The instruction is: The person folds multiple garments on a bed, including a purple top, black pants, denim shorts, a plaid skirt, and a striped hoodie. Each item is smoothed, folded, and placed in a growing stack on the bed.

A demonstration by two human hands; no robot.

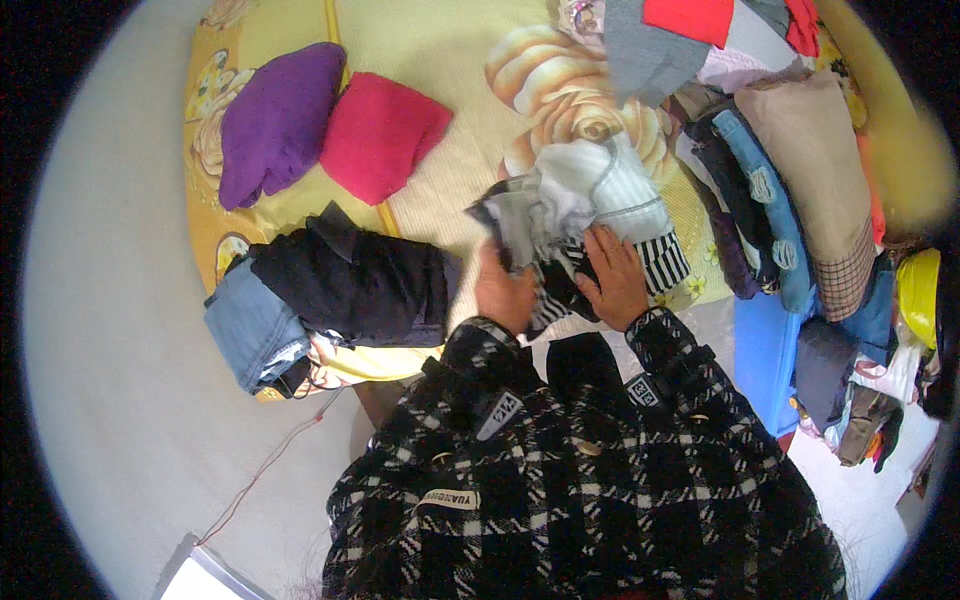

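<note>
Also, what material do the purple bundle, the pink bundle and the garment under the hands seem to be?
Purple bundle: soft, matte, fleece-like knit, probably. Pink bundle: similar fuzzy knit, no shine. Striped garment under the left hand and right hand: thin woven or jersey cloth, judging by its fine creases.

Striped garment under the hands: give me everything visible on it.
The striped garment is a crumpled bundle of soft cloth, white and grey on top with a black-and-white striped edge at its lower right. It lies on the yellow flowered bed cover. The left hand grips its lower left; the right hand presses flat on it.
</note>
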